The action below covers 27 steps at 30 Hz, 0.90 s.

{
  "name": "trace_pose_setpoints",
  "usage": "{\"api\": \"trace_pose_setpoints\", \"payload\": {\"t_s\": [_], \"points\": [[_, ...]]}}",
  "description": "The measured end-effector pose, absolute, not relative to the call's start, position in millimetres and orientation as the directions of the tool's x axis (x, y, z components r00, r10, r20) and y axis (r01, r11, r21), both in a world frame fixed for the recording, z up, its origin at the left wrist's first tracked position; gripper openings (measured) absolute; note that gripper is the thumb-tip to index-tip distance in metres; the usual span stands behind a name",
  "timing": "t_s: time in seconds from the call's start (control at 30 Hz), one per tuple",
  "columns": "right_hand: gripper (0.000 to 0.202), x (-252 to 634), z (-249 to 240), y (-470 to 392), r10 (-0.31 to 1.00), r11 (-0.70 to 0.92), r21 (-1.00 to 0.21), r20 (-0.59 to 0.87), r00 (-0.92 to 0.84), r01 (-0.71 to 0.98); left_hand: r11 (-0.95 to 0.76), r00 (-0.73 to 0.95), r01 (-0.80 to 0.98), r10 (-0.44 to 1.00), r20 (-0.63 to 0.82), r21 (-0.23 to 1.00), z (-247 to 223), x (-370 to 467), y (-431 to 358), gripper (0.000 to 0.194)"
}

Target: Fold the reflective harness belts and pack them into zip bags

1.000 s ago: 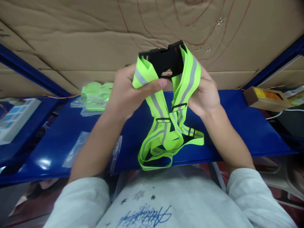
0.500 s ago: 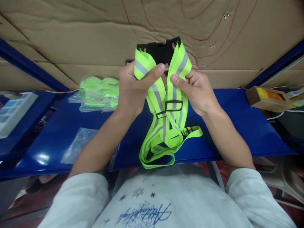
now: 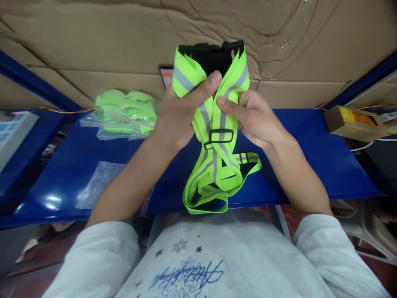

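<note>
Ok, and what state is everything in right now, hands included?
Buckle: clipped together.
Strap: held up, lower loops loose and tangled-looking.
Left hand: closed on the strap, thumb over the buckle's lower edge.
Right hand: pinching the strap.
Bagged straps: folded, in clear bags.
Clear bag: lying flat, looks empty.
Phone: screen lit, partly hidden.
Box: upright or on its side, can't tell.
</note>
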State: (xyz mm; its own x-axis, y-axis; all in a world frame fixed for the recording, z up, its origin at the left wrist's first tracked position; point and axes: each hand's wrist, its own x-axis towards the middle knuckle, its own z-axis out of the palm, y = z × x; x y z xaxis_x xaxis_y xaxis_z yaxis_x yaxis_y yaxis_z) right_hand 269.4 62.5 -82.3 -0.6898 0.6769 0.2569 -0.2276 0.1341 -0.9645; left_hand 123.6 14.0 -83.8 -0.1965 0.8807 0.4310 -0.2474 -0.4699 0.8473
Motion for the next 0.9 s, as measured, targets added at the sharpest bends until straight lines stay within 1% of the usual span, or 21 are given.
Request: {"api": "trace_pose_setpoints", "payload": {"t_s": [0.03,0.13,0.23,0.33,0.43,0.5,0.6,0.63,0.7,0.8,0.87,0.9], "points": [[0.03,269.4,-82.9,61.8,0.658,0.09,-0.96,0.258,-0.707,-0.267,-0.482,-0.211,-0.269,0.874,0.438,0.834,-83.5,125.5,13.3,0.003],[0.023,265.4,-88.4,58.6,0.645,-0.012,-0.943,0.246,-0.723,-0.331,-0.541,-0.348,-0.294,0.829,0.438,0.788,-84.6,129.2,13.6,0.008],[0.028,258.8,-94.7,55.4,0.688,-0.02,-0.954,0.205,-0.696,-0.3,-0.508,-0.411,-0.275,0.83,0.377,0.816,-87.8,125.4,17.6,0.011],[0.037,255.7,-97.0,53.3,0.689,-0.035,-0.966,0.162,-0.707,-0.256,-0.425,-0.371,-0.258,0.873,0.318,0.868,-89.4,117.8,22.0,0.018],[0.038,256.1,-95.9,51.2,0.664,-0.072,-0.969,0.131,-0.736,-0.237,-0.431,-0.357,-0.298,0.878,0.319,0.852,-84.8,113.1,23.2,0.022],[0.042,256.0,-95.6,49.1,0.658,-0.091,-0.972,0.104,-0.746,-0.216,-0.411,-0.315,-0.342,0.898,0.308,0.845,-77.5,112.0,21.8,0.026],[0.048,253.0,-99.7,45.7,0.66,-0.06,-0.974,0.124,-0.741,-0.217,-0.362,-0.254,-0.388,0.926,0.279,0.848,-64.3,110.5,18.5,0.05],[0.048,251.5,-102.5,44.6,0.66,-0.038,-0.975,0.139,-0.739,-0.218,-0.36,-0.255,-0.397,0.927,0.276,0.844,-60.3,109.5,17.6,0.054],[0.048,248.7,-109.5,42.7,0.632,-0.033,-0.981,0.128,-0.765,-0.192,-0.371,-0.256,-0.393,0.923,0.288,0.841,-53.7,106.9,16.2,0.054],[0.043,247.4,-119.0,39.1,0.515,-0.157,-0.979,0.03,-0.856,-0.129,-0.407,-0.251,-0.34,0.908,0.335,0.848,-45.3,103.1,16.2,0.051],[0.04,249.6,-122.3,36.8,0.445,-0.231,-0.963,0.024,-0.895,-0.141,-0.4,-0.239,-0.321,0.911,0.335,0.859,-40.6,101.9,17.8,0.051],[0.039,251.6,-123.2,36.1,0.429,-0.24,-0.958,0.041,-0.902,-0.157,-0.391,-0.229,-0.324,0.916,0.329,0.862,-38.8,102.0,19.0,0.049]]}}
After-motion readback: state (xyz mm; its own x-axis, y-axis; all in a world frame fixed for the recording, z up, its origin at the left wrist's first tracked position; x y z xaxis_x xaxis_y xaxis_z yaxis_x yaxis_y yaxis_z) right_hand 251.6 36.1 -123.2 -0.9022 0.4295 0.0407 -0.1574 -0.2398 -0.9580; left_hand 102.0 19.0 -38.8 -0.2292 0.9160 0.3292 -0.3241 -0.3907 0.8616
